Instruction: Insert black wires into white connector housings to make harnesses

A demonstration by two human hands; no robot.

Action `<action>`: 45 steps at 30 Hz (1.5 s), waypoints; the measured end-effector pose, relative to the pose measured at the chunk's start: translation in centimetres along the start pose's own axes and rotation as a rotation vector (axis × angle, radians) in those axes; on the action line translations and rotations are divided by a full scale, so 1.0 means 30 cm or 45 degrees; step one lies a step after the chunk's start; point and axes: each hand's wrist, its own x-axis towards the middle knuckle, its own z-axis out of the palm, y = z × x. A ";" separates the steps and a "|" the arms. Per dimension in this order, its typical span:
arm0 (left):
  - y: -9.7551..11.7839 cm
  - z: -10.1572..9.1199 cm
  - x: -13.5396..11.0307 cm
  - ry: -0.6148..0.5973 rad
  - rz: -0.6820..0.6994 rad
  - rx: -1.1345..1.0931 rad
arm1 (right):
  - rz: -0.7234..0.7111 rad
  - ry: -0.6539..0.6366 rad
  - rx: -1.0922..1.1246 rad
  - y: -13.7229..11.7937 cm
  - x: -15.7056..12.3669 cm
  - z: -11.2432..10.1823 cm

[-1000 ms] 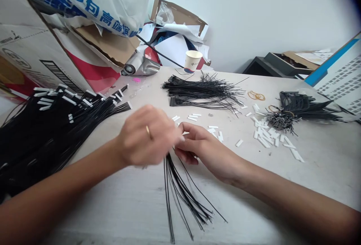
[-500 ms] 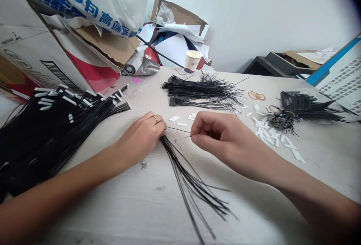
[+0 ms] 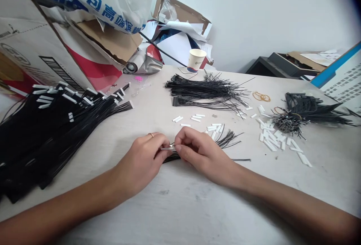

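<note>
My left hand (image 3: pixel 146 152) is closed in a pinch on a small white connector (image 3: pixel 167 148), which shows between thumb and forefinger. My right hand (image 3: pixel 197 151) meets it from the other side, fingertips pinched on a thin black wire (image 3: pixel 173 145) right at the connector. Whether the wire's tip is inside the connector is too small to tell. A bundle of black wires (image 3: pixel 171 158) runs below the fingertips, and loose wire ends (image 3: pixel 229 139) fan out beyond my right hand. Several white connectors (image 3: pixel 214 128) lie just behind that hand.
Black wires with white connectors (image 3: pixel 70 124) are heaped at the left. Further back lie a black cable bundle (image 3: pixel 203 89), a paper cup (image 3: pixel 196 60) and rubber bands (image 3: pixel 261 96). To the right are scattered white connectors (image 3: pixel 272 136) and another bundle (image 3: pixel 301 105).
Both hands have come together, the right moving left and down to the connector. The wire bundle, earlier trailing toward me, now points right beneath my right hand.
</note>
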 end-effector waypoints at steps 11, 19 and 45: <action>0.006 -0.070 0.033 0.161 -0.584 -0.849 | 0.353 0.031 0.498 0.025 0.002 0.027; 0.022 -0.058 0.018 0.111 -0.685 -1.015 | 0.327 0.070 0.472 0.027 -0.014 0.049; 0.011 -0.039 0.020 0.040 -0.727 -1.247 | 0.056 0.260 0.210 0.016 -0.014 0.041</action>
